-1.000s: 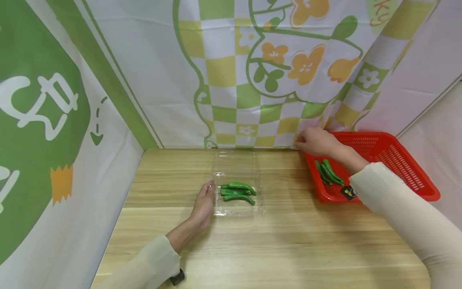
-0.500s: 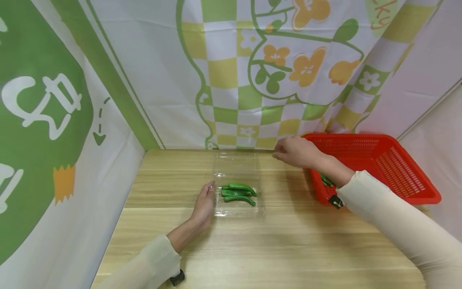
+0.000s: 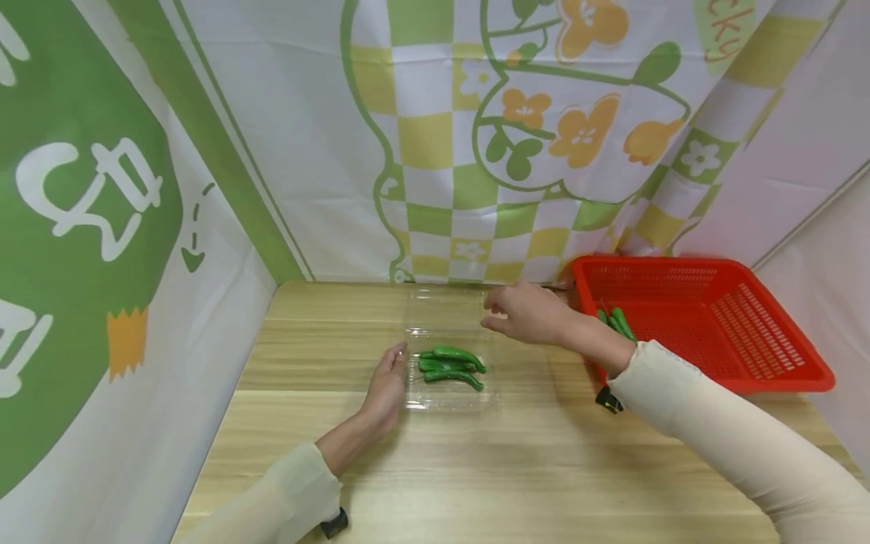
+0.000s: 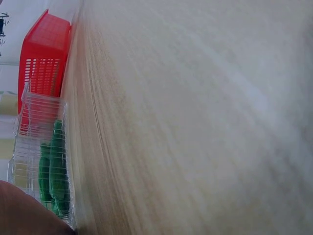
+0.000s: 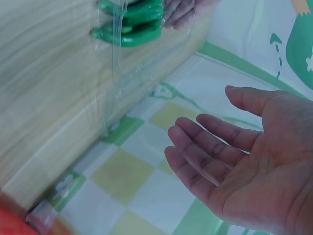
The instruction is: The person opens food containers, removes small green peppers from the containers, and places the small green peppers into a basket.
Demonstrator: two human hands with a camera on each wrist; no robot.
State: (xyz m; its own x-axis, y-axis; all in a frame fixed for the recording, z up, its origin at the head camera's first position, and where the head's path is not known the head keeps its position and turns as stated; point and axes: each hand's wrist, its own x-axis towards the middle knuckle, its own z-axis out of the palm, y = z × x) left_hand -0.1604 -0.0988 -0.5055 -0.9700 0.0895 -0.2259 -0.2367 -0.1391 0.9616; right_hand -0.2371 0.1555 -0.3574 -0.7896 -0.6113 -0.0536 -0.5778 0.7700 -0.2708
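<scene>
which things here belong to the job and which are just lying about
Likely the job:
open clear plastic container
red perforated plastic basket
glossy green peppers, in both

Likely just surroundings:
green-and-white printed cloth backdrop
pale wooden table

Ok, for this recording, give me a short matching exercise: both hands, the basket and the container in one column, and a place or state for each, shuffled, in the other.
1. Left hand
2. Right hand
3. Basket
4. Container

A. Clear, with its lid open
B. Red, at the right of the table
C. Holding nothing, palm bare
D. At the container's left side

Pairs: 1-D, 2-C, 3-B, 4-A
</scene>
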